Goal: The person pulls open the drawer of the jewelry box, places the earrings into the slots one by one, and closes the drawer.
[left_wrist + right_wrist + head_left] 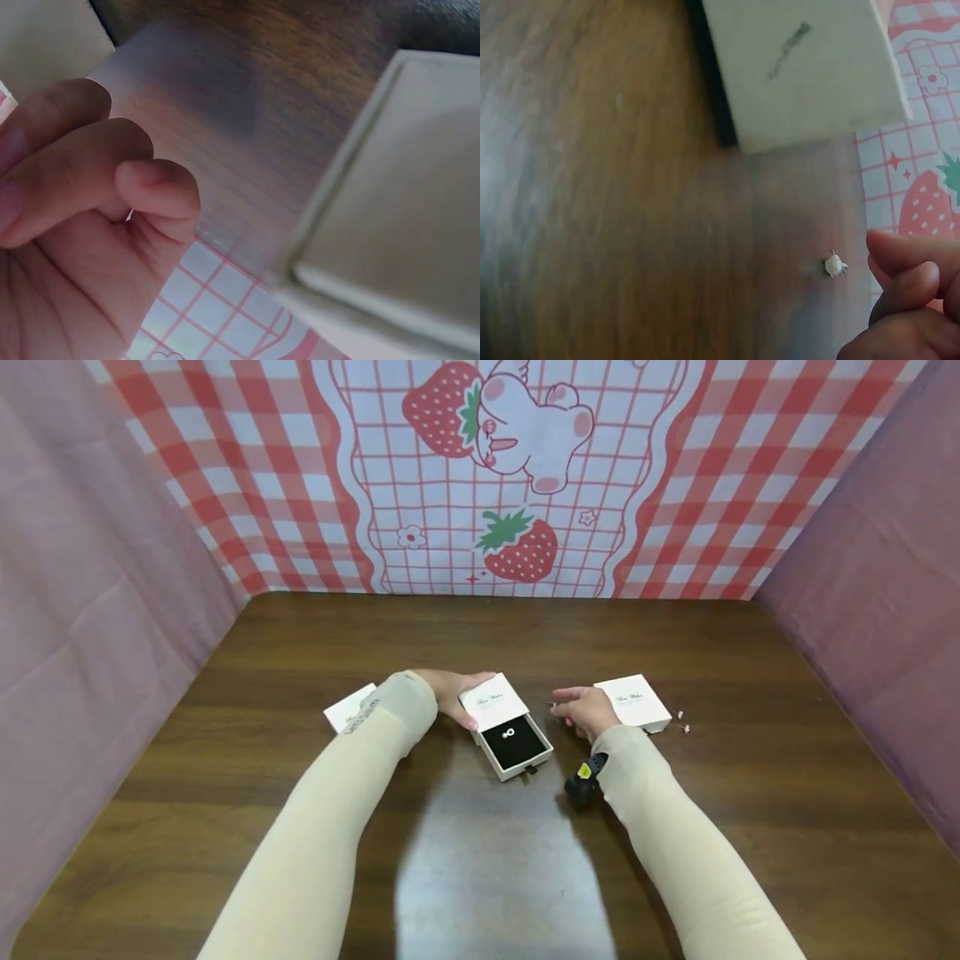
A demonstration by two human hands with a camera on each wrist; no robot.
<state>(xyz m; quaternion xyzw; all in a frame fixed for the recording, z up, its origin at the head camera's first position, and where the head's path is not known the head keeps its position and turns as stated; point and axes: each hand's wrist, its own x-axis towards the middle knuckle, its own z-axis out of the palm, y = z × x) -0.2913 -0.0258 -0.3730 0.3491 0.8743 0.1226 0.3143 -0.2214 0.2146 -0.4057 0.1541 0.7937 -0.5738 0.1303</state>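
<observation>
The left sleeve (322,827) and the right sleeve (697,860) are occupying the foreground, nearest to the viewer. Behind, a red checked cloth (675,485) is hanging at the far edge of the wooden surface (465,635), and this surface is carrying all the small things.

In the middle, the open box (494,700) is lying with its drawer (516,771) partly out towards the person, I think so that the inside is facing them. The right box (630,697) is sitting just beyond the right sleeve and is looking closed; the left box (343,710) is hiding partly behind the left sleeve, so I cannot tell its state.

The left hand (450,691) is gripping the open box between thumb and fingers, probably for keeping it steady. The right hand (588,710) is hovering low, fingers loosely bent, pinching nothing that I can see. A black device (582,785) is sitting at the right wrist.

One earring (508,733) is resting on the drawer's black pad (525,747), where the dark ground is making it easy to see. A small stud (835,264) is lying just beside the right fingertips, with a gap showing between. Two white studs (683,722) are lying near the right box.
</observation>
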